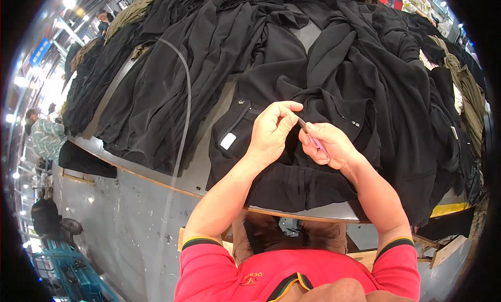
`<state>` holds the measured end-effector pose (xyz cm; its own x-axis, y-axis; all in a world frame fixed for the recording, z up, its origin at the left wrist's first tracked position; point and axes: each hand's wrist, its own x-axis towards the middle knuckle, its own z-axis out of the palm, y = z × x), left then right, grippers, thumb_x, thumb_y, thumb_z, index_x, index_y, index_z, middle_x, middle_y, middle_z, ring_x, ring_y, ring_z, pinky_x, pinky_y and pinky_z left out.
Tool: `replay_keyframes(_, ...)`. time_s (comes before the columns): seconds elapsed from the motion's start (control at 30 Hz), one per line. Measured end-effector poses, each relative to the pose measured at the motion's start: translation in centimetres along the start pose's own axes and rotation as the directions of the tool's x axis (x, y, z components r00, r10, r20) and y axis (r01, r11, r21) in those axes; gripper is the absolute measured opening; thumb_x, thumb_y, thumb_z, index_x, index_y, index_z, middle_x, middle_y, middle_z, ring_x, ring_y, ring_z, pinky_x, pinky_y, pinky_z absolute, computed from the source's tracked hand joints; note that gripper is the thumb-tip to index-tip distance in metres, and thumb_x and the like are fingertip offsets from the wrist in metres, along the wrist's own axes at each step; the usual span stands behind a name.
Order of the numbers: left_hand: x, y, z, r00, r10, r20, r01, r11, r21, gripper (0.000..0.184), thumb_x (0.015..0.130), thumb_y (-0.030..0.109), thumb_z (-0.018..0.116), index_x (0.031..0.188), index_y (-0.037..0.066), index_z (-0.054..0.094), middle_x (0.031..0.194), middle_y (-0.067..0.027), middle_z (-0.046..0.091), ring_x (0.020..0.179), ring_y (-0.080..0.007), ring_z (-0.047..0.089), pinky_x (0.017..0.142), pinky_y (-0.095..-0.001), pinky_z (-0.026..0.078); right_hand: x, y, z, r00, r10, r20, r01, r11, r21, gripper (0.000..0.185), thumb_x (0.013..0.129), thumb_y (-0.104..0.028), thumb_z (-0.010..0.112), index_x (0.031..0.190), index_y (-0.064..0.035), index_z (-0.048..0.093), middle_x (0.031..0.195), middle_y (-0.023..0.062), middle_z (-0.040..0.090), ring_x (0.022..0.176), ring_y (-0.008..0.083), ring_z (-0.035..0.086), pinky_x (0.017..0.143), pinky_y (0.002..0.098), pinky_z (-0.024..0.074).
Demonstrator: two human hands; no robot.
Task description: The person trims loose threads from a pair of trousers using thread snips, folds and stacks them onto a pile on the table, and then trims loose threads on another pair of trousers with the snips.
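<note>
Black trousers (329, 184) lie spread on the table before me, with a white label (227, 140) inside the waist at the left. Above them my left hand (274, 132) is closed in a pinch, thumb against index finger; anything between the fingertips is too small to make out. My right hand (331, 145) is wrapped round a small pink-handled tool (317, 144), perhaps thread snips, whose dark tip points up and left, close to the left fingertips.
Heaps of black garments (167, 83) cover much of the grey table (209, 137). Olive garments (464, 93) lie at the far right. People stand or sit at the left and upper right edges. A teal cart (68, 273) is on the floor at lower left.
</note>
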<state>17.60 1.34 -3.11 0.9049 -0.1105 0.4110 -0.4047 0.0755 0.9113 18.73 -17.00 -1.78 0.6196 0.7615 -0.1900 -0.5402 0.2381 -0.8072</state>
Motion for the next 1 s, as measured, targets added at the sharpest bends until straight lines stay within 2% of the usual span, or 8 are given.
replay_keyframes(0.2,-1.0,4.2,-0.1,0.980,-0.138,-0.147,0.120,0.985,-0.125,0.025,0.095,0.022,0.054,0.096,-0.002,0.056,0.104,-0.0134,0.063,0.078,-0.0170,0.065,0.070,-0.0259,0.051,-1.0,-0.5,-0.9,0.995,-0.057,0.080,0.047,0.991,0.122,0.038,0.093,-0.040,0.050,0.077,-0.0058,0.052,0.053,0.0016,0.045,0.036,0.0057,0.032,0.033,0.0195,0.0216)
replay_keyframes(0.37,-8.3,10.0,-5.8,0.917,0.118,-0.381,-0.262,0.898,-0.354,0.024,0.096,0.025,0.049,0.084,0.004,0.051,0.080,-0.0028,0.053,0.059,-0.0119,0.052,0.053,-0.0268,0.045,-2.6,-1.5,1.3,0.857,-0.470,-0.211,0.347,0.830,-0.436,0.014,0.082,-0.009,0.065,0.088,-0.0053,0.053,0.065,-0.0027,0.046,0.051,0.0007,0.038,0.043,0.0165,0.0281)
replay_keyframes(0.47,-13.8,10.3,-10.7,0.894,0.056,-0.445,-0.446,0.005,-0.895,0.039,0.094,0.034,0.050,0.062,0.014,0.039,0.068,0.0053,0.045,0.060,-0.0084,0.045,0.054,-0.0230,0.040,-1.3,-1.1,1.3,0.543,-0.825,0.156,0.200,-0.053,-0.978,0.029,0.073,0.000,0.067,0.098,-0.0048,0.054,0.082,0.0042,0.055,0.062,0.0180,0.058,0.057,0.0297,0.0472)
replay_keyframes(0.53,-14.6,10.3,-10.7,0.878,-0.081,-0.472,-0.458,0.147,-0.877,0.019,0.089,0.018,0.052,0.073,0.009,0.047,0.066,0.0012,0.050,0.063,-0.0099,0.051,0.060,-0.0240,0.044,-1.0,-1.2,0.9,0.607,-0.783,0.137,0.130,-0.073,-0.989,0.028,0.070,0.003,0.067,0.094,-0.0053,0.056,0.088,0.0074,0.054,0.068,0.0260,0.060,0.062,0.0346,0.0496)
replay_keyframes(0.63,-12.0,9.8,-6.6,0.929,-0.161,-0.333,0.016,0.917,-0.398,0.017,0.091,0.015,0.050,0.096,0.000,0.054,0.085,-0.0079,0.059,0.067,-0.0107,0.057,0.056,-0.0226,0.046,-0.3,-0.7,-0.1,0.588,-0.793,0.158,0.136,-0.096,-0.986,0.021,0.070,0.005,0.067,0.086,-0.0031,0.057,0.083,0.0071,0.053,0.067,0.0236,0.060,0.061,0.0330,0.0487)
replay_keyframes(0.7,-8.4,10.5,-2.7,0.942,-0.284,-0.179,0.289,0.957,0.001,0.029,0.090,0.012,0.051,0.113,-0.006,0.052,0.104,-0.0156,0.059,0.068,-0.0131,0.060,0.054,-0.0225,0.048,-0.6,-0.8,-0.1,0.579,-0.802,0.143,0.150,-0.067,-0.986,0.021,0.069,0.005,0.067,0.086,-0.0032,0.057,0.083,0.0070,0.054,0.067,0.0223,0.059,0.060,0.0321,0.0483)
replay_keyframes(0.8,-3.5,7.7,0.9,0.919,-0.393,-0.044,0.394,0.919,0.029,0.042,0.084,0.007,0.060,0.120,-0.010,0.047,0.118,-0.0212,0.053,0.069,-0.0154,0.062,0.055,-0.0237,0.050,-0.8,-0.7,-0.4,0.558,-0.819,0.132,0.169,-0.044,-0.985,0.022,0.069,0.007,0.066,0.087,-0.0033,0.058,0.083,0.0069,0.054,0.066,0.0202,0.059,0.060,0.0303,0.0479)
replay_keyframes(1.0,-1.0,4.2,2.6,0.881,-0.458,-0.115,0.471,0.834,0.287,0.025,0.082,0.017,0.066,0.080,-0.006,0.057,0.064,-0.0059,0.058,0.054,-0.0100,0.056,0.048,-0.0259,0.046,-1.3,-0.8,-0.1,0.528,-0.832,0.172,0.201,-0.075,-0.977,0.021,0.069,0.006,0.066,0.086,-0.0022,0.058,0.083,0.0077,0.055,0.065,0.0208,0.058,0.059,0.0302,0.0478)
